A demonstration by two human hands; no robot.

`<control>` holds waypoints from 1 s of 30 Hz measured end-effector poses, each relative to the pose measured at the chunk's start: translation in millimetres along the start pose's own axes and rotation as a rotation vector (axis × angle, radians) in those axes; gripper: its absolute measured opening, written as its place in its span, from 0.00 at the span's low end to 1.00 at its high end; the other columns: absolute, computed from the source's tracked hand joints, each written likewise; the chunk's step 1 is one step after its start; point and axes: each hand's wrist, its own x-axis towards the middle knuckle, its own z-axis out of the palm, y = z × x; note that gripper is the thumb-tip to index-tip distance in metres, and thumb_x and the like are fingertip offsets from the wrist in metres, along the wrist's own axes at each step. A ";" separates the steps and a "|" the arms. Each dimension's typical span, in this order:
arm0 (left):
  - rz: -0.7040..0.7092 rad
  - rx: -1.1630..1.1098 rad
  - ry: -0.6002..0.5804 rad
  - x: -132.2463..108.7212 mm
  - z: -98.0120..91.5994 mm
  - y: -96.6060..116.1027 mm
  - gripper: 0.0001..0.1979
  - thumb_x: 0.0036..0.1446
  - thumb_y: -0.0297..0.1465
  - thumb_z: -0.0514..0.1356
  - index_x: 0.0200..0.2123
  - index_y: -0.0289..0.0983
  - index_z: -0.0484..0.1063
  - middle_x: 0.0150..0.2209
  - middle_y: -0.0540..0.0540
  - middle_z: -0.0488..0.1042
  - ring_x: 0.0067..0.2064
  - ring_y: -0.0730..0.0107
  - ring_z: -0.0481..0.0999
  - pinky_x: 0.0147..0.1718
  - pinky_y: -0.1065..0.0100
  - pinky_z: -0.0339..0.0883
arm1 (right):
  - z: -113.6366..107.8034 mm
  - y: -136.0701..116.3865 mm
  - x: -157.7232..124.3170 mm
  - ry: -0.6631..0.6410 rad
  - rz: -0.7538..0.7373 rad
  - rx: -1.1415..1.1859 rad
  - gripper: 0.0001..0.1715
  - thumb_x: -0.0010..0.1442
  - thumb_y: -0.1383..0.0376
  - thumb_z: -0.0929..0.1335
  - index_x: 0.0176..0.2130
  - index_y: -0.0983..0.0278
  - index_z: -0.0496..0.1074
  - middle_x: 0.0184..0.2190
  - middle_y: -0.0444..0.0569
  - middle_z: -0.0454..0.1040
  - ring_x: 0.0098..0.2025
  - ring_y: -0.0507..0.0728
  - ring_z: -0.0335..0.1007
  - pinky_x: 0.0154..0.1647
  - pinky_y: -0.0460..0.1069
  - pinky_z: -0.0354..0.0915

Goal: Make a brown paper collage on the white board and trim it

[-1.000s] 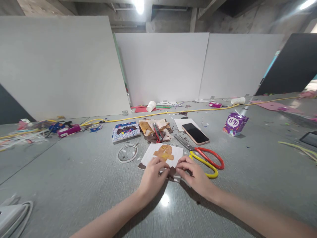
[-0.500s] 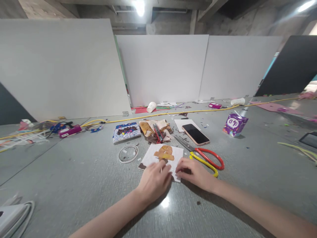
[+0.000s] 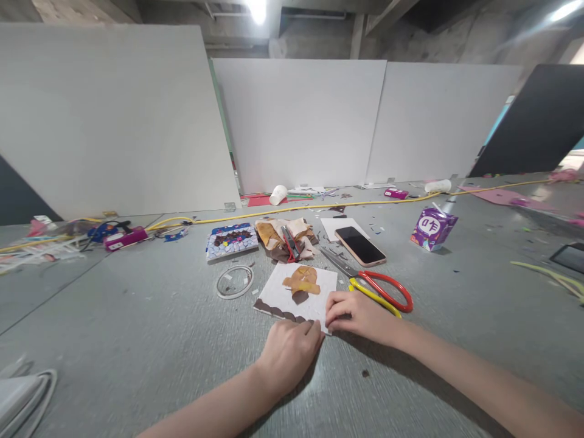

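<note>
A white sheet of paper (image 3: 274, 286) lies on the grey table with orange-brown cut pieces (image 3: 303, 281) and a dark brown piece in its middle. Along its near edge runs a dark brown scalloped strip (image 3: 278, 312). My left hand (image 3: 292, 353) is closed at that edge, fingers curled together on the sheet's near right part. At the lower right corner my right hand (image 3: 358, 315) pinches the paper with bent fingers; the fingertips of both hands almost meet there. Scissors (image 3: 365, 283) with red and yellow handles lie beside my right hand, blades partly apart.
Behind the sheet are a patterned box (image 3: 232, 242), crumpled brown and cream scraps (image 3: 269, 234) with a red-and-black tool (image 3: 291, 242) on top, and a phone (image 3: 360, 246). A tape ring (image 3: 235, 281) lies left, a purple drink carton (image 3: 431, 228) right. White panels (image 3: 296, 121) stand behind.
My left hand has moved down from the middle of the sheet to its near edge, uncovering the scalloped strip and the dark brown piece. My right hand has stayed at the right corner.
</note>
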 end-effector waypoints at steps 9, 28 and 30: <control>0.022 -0.029 0.013 1.2 0.9 -1.5 0.11 0.58 0.26 0.49 0.25 0.36 0.65 0.18 0.51 0.69 0.17 0.69 0.68 0.15 0.70 0.51 | -0.3 -2.0 0.3 -0.028 -0.062 -0.097 0.08 0.55 0.70 0.66 0.29 0.65 0.75 0.29 0.45 0.70 0.32 0.50 0.67 0.35 0.44 0.61; -0.023 -0.011 0.054 2.8 3.9 -4.3 0.13 0.58 0.26 0.49 0.22 0.35 0.65 0.16 0.51 0.69 0.16 0.69 0.68 0.14 0.71 0.52 | 3.2 4.8 2.5 0.006 -0.129 -0.178 0.12 0.59 0.68 0.62 0.31 0.66 0.74 0.31 0.48 0.71 0.32 0.50 0.67 0.34 0.44 0.61; -0.043 -0.010 0.059 3.5 4.6 -4.3 0.12 0.57 0.26 0.49 0.22 0.35 0.66 0.16 0.51 0.69 0.16 0.69 0.69 0.14 0.72 0.53 | 4.0 4.6 3.1 0.021 -0.146 -0.211 0.13 0.59 0.68 0.61 0.32 0.66 0.74 0.32 0.48 0.71 0.32 0.50 0.67 0.34 0.44 0.61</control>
